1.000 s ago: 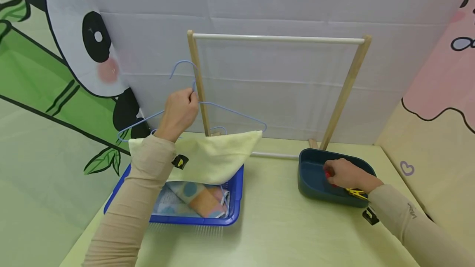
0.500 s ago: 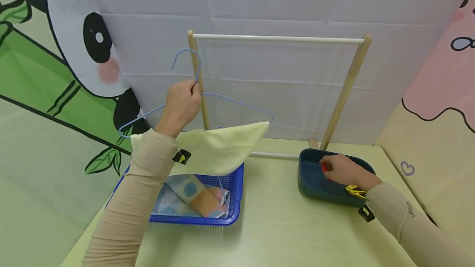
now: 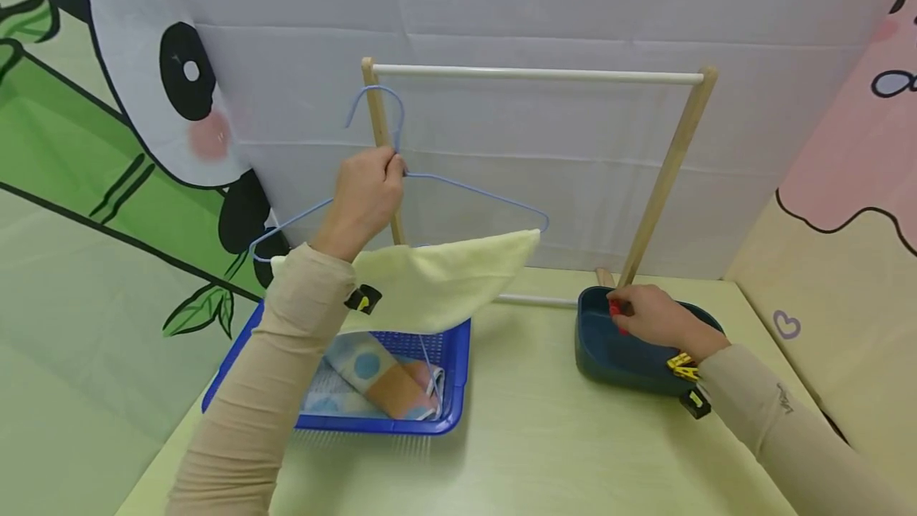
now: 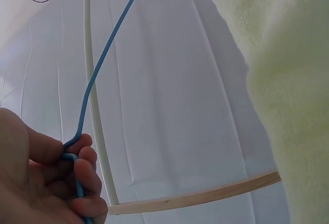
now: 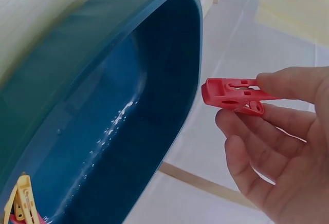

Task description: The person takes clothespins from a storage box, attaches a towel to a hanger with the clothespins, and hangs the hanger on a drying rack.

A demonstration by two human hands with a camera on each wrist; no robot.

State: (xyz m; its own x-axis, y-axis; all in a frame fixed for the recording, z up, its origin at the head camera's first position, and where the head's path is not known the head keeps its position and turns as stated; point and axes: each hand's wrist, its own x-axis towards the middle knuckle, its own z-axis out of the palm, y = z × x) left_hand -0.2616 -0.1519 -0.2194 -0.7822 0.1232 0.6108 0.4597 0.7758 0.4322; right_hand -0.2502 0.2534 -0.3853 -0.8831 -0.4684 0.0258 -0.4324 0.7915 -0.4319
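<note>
My left hand (image 3: 365, 197) grips a blue wire hanger (image 3: 476, 188) just below its hook, near the rack's left post. A pale yellow towel (image 3: 437, 277) hangs over the hanger's lower bar; the left wrist view shows its fuzzy edge at the right. Between thumb and fingers my right hand (image 3: 655, 315) pinches a red clothespin (image 5: 231, 93), above the far left part of a dark teal tub (image 3: 595, 357). Yellow clothespins (image 5: 23, 198) lie at the tub's near end, with a bit of red beside them.
A blue basket (image 3: 458, 388) with a folded patterned cloth (image 3: 387, 385) and another hanger stands below the towel. Behind stands a rack with a white top bar (image 3: 537, 72) and wooden posts (image 3: 666, 173). Printed fabric walls close in the back and sides.
The left hand has lifted the hanger and towel and shifted them right. My right hand has risen out of the tub with the red clothespin, moving slightly left and away from me.
</note>
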